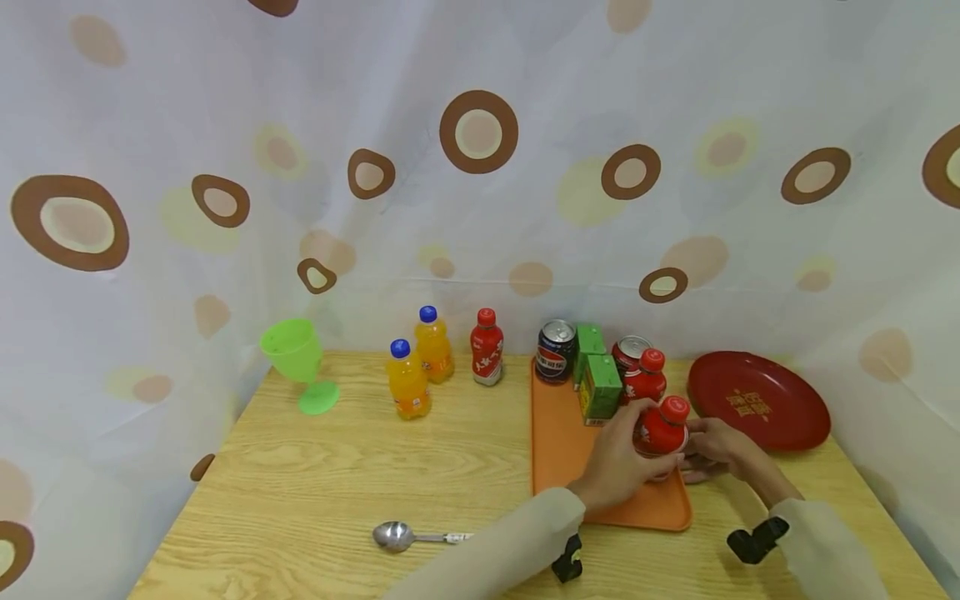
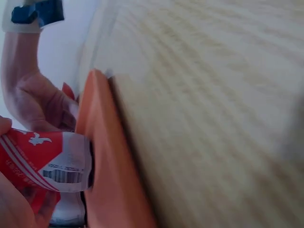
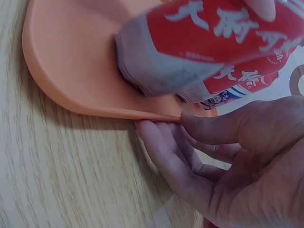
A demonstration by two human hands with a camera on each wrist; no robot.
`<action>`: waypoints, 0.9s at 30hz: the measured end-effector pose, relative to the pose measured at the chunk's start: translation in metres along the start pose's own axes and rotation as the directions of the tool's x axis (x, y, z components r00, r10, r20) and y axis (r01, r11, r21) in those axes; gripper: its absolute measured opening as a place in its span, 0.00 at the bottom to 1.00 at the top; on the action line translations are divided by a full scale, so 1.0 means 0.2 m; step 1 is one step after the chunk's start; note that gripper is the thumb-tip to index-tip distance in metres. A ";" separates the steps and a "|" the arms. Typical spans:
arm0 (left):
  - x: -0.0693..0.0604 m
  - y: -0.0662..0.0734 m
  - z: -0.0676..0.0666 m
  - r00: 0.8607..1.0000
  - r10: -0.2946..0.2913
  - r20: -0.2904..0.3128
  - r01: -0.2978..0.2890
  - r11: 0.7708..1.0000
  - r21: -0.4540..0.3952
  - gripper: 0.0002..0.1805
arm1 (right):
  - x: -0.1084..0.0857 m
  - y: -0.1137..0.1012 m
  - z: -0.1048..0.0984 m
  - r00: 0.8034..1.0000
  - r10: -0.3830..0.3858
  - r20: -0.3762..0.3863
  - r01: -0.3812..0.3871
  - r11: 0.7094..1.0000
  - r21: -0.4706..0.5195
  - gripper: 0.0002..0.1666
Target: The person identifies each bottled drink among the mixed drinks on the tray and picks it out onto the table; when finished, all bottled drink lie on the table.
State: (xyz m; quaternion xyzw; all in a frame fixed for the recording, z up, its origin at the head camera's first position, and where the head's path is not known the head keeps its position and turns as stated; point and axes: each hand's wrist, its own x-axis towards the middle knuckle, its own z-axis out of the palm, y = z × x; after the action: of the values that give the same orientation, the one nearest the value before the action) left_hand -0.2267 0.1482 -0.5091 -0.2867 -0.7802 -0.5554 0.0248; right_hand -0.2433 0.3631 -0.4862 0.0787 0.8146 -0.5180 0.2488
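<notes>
My left hand [image 1: 617,460] grips a red drink bottle [image 1: 662,430] with a red cap, upright over the right side of an orange tray [image 1: 557,467]. The left wrist view shows the bottle's white base [image 2: 78,161] down behind the tray's rim; whether it touches the tray bottom I cannot tell. At the tray's right edge, my right hand [image 1: 716,448] pinches the rim, thumb on top and fingers beneath in the right wrist view. Behind the held bottle stand another red bottle [image 1: 645,379], a red can [image 1: 630,346], two green cartons [image 1: 602,387] and a dark can [image 1: 556,354].
Right of the tray, a dark red plate [image 1: 780,417] leans near the curtain. Left of the tray stand a red bottle [image 1: 487,346], two orange drink bottles [image 1: 408,383] and a green goblet [image 1: 294,352]. A spoon [image 1: 396,536] lies near the front, beside my left sleeve.
</notes>
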 end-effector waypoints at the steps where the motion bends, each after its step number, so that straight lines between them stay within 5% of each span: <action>1: -0.01 0.00 0.00 1.000 0.008 0.001 -0.008 1.000 -0.011 0.34 | 0.00 0.00 0.00 1.000 0.000 0.000 0.000 1.000 0.000 0.32; 12: -0.10 0.06 -0.11 0.999 0.053 -0.008 -0.054 0.985 -0.163 0.33 | -0.02 0.00 0.00 1.000 -0.014 0.008 0.014 1.000 -0.013 0.13; 20: -0.11 0.12 -0.34 0.999 0.036 -0.033 -0.041 0.981 -0.189 0.35 | 0.00 -0.01 0.01 1.000 0.000 -0.003 0.000 0.999 -0.047 0.15; 27: -0.10 0.07 -0.58 0.997 0.006 -0.077 -0.018 0.989 -0.147 0.35 | 0.01 0.01 0.01 1.000 0.007 -0.005 -0.007 1.000 -0.019 0.16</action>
State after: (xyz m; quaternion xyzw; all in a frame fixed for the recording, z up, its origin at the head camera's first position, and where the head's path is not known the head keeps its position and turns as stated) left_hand -0.2354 0.0398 -0.4602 -0.2710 -0.7336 -0.6221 0.0366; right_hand -0.2437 0.3618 -0.4887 0.0804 0.8198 -0.5091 0.2496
